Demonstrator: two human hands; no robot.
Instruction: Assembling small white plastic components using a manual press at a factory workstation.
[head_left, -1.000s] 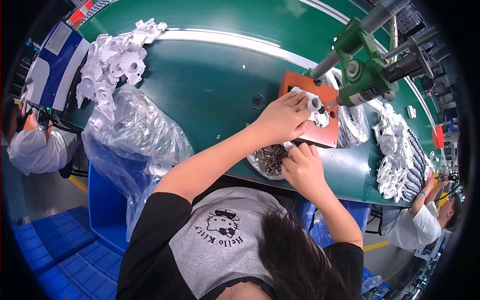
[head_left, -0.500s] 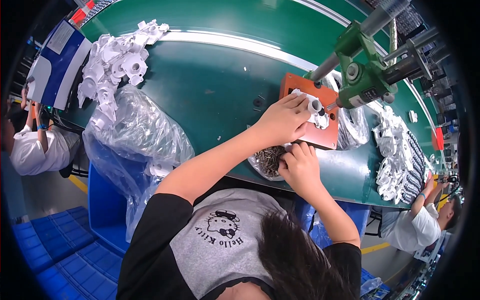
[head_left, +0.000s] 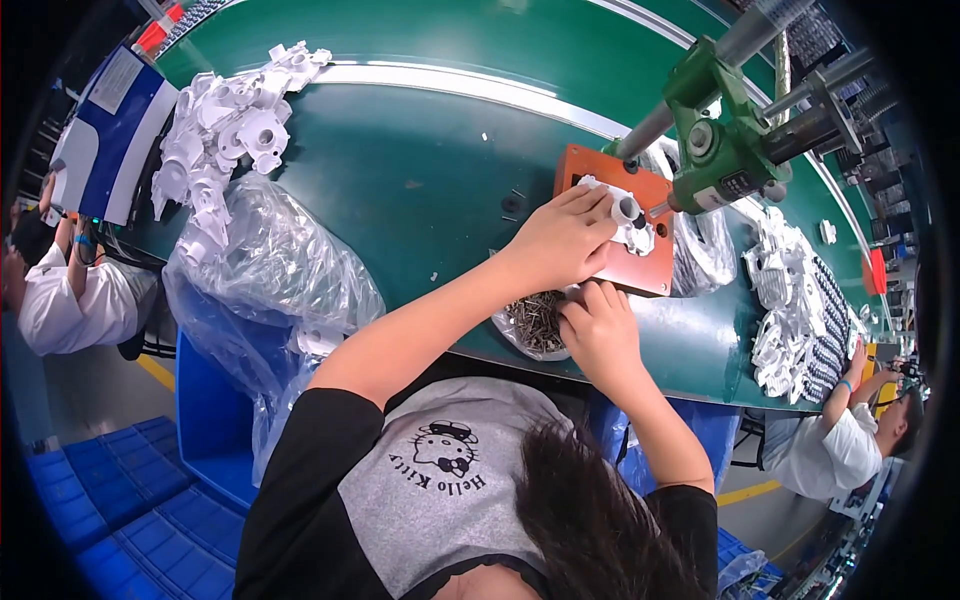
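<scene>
My left hand (head_left: pixel 565 235) lies over a white plastic part (head_left: pixel 630 225), its fingers pressed on the part's left side. The part sits on an orange fixture block (head_left: pixel 590 163), with its round tube facing up. Close to that tube is the tip of a green press (head_left: pixel 725 130). My right hand (head_left: pixel 603 325) is just nearer to me, at the edge of a clear bag of small metal pins (head_left: pixel 535 322). Its fingers are curled together, and what they hold, if anything, is hidden.
White plastic parts are heaped on the green table (head_left: pixel 420 180) at the left (head_left: pixel 225 135) and right (head_left: pixel 785 310). A plastic bag (head_left: pixel 290 260) hangs into a blue bin (head_left: pixel 215 420). A blue-and-white machine (head_left: pixel 115 140) stands far left. People sit on both sides.
</scene>
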